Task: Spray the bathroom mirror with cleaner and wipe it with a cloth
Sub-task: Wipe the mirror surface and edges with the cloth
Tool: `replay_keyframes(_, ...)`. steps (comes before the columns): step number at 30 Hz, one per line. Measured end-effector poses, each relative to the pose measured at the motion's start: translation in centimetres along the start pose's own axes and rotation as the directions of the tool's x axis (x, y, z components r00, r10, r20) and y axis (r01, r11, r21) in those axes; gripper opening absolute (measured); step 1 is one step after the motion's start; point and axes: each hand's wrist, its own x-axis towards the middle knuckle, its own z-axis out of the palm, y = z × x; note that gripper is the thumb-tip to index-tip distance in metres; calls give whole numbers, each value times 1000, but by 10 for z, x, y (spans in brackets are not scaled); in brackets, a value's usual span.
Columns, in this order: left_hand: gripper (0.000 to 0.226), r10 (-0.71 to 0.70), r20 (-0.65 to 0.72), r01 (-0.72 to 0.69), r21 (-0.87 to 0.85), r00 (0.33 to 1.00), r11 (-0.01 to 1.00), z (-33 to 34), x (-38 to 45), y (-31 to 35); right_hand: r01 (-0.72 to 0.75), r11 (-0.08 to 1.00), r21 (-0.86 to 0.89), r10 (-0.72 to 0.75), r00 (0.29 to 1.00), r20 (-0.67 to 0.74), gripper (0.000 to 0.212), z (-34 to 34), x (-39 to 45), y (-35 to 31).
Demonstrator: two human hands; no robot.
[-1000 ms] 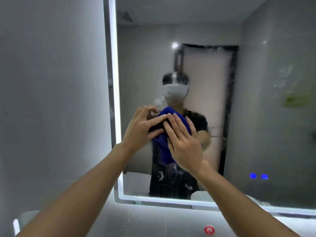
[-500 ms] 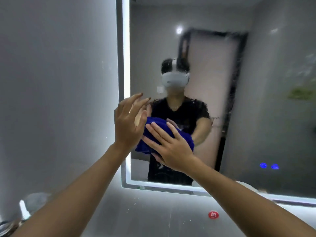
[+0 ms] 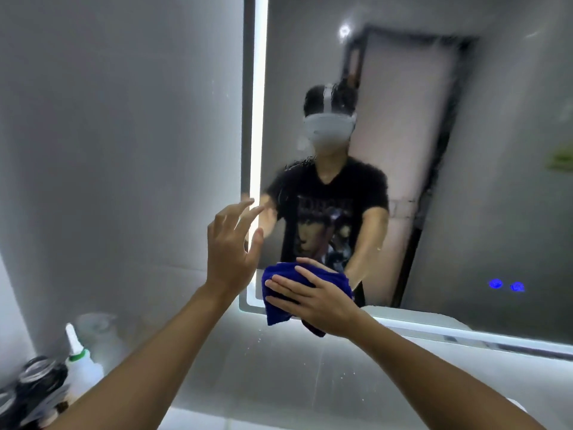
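The lit-edged bathroom mirror (image 3: 483, 156) fills the right of the head view; its glass is wet and streaky. A blue cloth (image 3: 277, 308) is bunched against the mirror's lower left corner. My right hand (image 3: 313, 301) presses it to the glass with spread, straight fingers. My left hand (image 3: 231, 248) hovers off the cloth, just left of the mirror's bright strip, fingers apart and holding nothing. No spray bottle of cleaner is clearly visible.
A grey tiled wall (image 3: 124, 150) lies left of the mirror. At the lower left stand a white bottle with a green collar (image 3: 81, 361) and dark clutter (image 3: 31, 395). Two blue lights (image 3: 506, 285) glow on the mirror's lower right.
My right hand has slid the cloth down the glass to the lower left corner. My left hand has come off the cloth and opened beside the mirror.
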Motion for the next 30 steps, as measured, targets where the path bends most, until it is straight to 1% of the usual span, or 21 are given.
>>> replay_keyframes(1, 36, -7, -15, 7, -23, 1000, 1000, -1, 8, 6, -24, 1000, 19, 25, 1000, -18, 75, -6, 7, 9)
replay_keyframes(4, 35, -3, -55, -1, -66, 998, 998, -6, 38, 24, -105, 992, -63, 101, 992, -73, 61, -33, 30, 48)
replay_keyframes(6, 34, 18, -78, -25, -89, 997, 996, -13, 59, 33, -193, 979, -67, 184, 976, -120, 53, -54, 50, 77)
replay_keyframes(9, 35, 78, -100, -89, -107, 992, 990, -25, 93, 40, -296, 948, -118, 273, 946, -174, 53, -82, 77, 123)
replay_keyframes(11, 40, 104, -90, -112, -91, 991, 990, -35, 117, 43, -377, 916, -137, 342, 912, -226, 53, -102, 91, 152)
replay_keyframes(14, 44, 101, -70, -105, -53, 992, 993, -47, 151, 43, -528, 834, -157, 471, 831, -294, 55, -134, 110, 195)
replay_keyframes(15, 44, 99, -66, -102, -45, 993, 994, -51, 160, 42, -585, 798, -146, 522, 792, -316, 55, -145, 114, 211)
replay_keyframes(16, 44, 97, -65, -100, -39, 993, 994, -54, 167, 41, -649, 751, -119, 584, 738, -338, 55, -157, 117, 228)
replay_keyframes(18, 45, 103, -69, -106, -36, 992, 994, -59, 176, 37, -770, 637, -31, 713, 605, -354, 56, -179, 111, 261)
replay_keyframes(19, 45, 101, -74, -105, -39, 992, 994, -60, 177, 35, -809, 588, 4, 762, 553, -337, 56, -188, 104, 274)
replay_keyframes(20, 45, 92, -79, -95, -45, 993, 994, -60, 175, 33, -830, 557, 16, 791, 525, -316, 57, -194, 98, 282)
replay_keyframes(21, 44, 74, -85, -79, -53, 994, 995, -59, 172, 33, -836, 548, 2, 797, 521, -305, 58, -196, 92, 286)
replay_keyframes(23, 42, 33, -91, -40, -69, 995, 997, -52, 160, 35, -818, 575, -28, 770, 552, -319, 58, -193, 86, 284)
replay_keyframes(27, 41, 7, -101, -17, -98, 995, 995, -32, 136, 54, -782, 623, -22, 720, 584, -375, 58, -168, 72, 256)
replay_keyframes(28, 40, -4, -116, -10, -118, 993, 993, -26, 132, 61, -765, 644, -29, 700, 604, -381, 58, -157, 64, 244)
replay_keyframes(30, 39, -74, -149, 45, -187, 986, 981, -10, 122, 79, -712, 700, -45, 646, 659, -386, 57, -134, 44, 218)
